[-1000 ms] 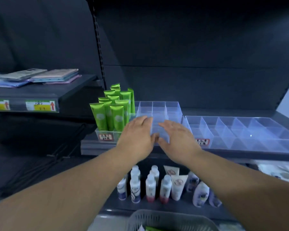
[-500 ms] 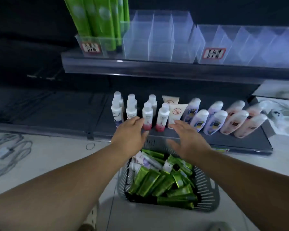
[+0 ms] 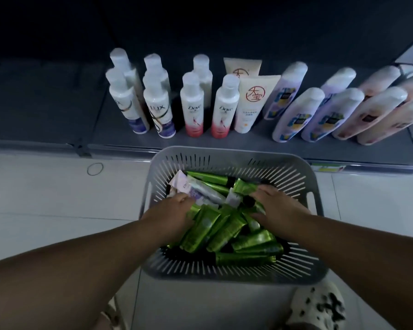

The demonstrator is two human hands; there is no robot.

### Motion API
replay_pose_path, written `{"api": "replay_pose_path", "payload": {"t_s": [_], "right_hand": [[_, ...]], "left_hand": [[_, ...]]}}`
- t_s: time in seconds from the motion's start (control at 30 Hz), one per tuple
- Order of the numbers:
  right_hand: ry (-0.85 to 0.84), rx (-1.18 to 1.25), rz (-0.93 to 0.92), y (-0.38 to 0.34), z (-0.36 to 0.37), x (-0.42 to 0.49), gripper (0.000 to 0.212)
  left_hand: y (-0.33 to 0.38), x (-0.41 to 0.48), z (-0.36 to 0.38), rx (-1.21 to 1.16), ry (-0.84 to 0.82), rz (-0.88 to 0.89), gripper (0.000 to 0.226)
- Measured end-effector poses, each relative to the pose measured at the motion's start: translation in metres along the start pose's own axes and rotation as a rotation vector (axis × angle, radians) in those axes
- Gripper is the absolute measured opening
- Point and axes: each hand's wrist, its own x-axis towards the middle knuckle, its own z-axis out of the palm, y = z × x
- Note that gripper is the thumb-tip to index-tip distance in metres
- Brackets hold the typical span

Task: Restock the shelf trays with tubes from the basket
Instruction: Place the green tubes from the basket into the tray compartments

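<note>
Both hands had dropped into the basket (image 3: 227,154) since half a second before, when they hovered just above it, and my view had tipped down so the lower shelf (image 3: 45,108) sat at the top of the picture.

Far left, I saw a thin ring (image 3: 95,168) lying on the pale floor tiles (image 3: 34,198), just in front of the shelf edge. On the shelf stood four white bottles with purple bases (image 3: 138,101), then Dove bottles with red bases (image 3: 193,108).

The left hand (image 3: 174,213) was down at the left side of the pile, fingers bent into the tubes with their tips hidden, so I could not tell whether it gripped one. Just beyond it lay a few lilac-and-white tubes (image 3: 200,190), and the green tubes (image 3: 212,227) were heaped across the middle of the basket, which stood on the floor against the shelf front.

Two cream tubes (image 3: 250,101) stood cap-down on the shelf behind. The right hand (image 3: 280,208) rested on the tubes at the right side, fingers spread and only lightly bent. Further right leaned lilac bottles (image 3: 296,113), then pink ones (image 3: 372,113). A spotted shoe (image 3: 317,308) showed below the basket.
</note>
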Motion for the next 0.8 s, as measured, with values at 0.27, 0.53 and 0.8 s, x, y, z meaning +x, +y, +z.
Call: {"api": "replay_pose_path", "payload": {"t_s": [0.27,0.53,0.8], "right_hand": [[-0.102,-0.028,0.028,0.026,0.015,0.05,0.056],[-0.197,-0.119,0.01,0.018,0.035,0.077,0.065],[-0.054,-0.093,-0.019,0.011,0.028,0.072,0.051]], "left_hand": [[-0.006,0.044,0.038,0.002,-0.201,0.078,0.066],[-0.003,0.035,0.077,0.019,-0.276,-0.055,0.087],[0.008,0.034,0.078,-0.025,-0.198,-0.136,0.066]]}}
